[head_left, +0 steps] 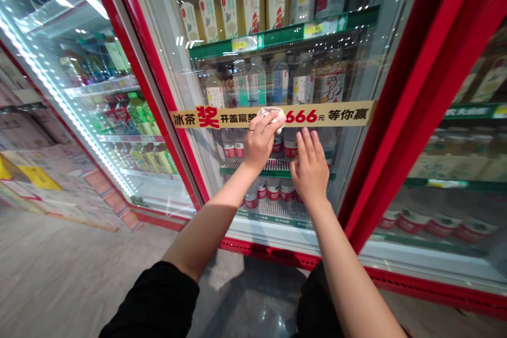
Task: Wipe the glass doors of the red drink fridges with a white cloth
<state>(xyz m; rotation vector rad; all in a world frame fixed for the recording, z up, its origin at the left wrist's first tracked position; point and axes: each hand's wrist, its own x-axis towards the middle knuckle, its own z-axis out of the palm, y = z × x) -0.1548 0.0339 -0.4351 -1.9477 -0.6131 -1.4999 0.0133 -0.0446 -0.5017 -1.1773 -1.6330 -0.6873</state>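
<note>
My left hand (259,142) is closed on a crumpled white cloth (272,114) and presses it against the glass door (356,74) of a red drinks fridge, right on the yellow sticker strip (336,113) with red and black characters. A ring shows on one of its fingers. My right hand (310,166) lies flat on the same glass just below the strip, fingers stretched out and together, holding nothing.
Behind the glass stand shelves of bottled drinks (253,2) with green price rails (285,34). Red door frames (420,90) flank the pane. Another glass-fronted fridge (99,95) stands to the left, with stacked cartons (35,169) beyond. Grey floor (79,269) lies below.
</note>
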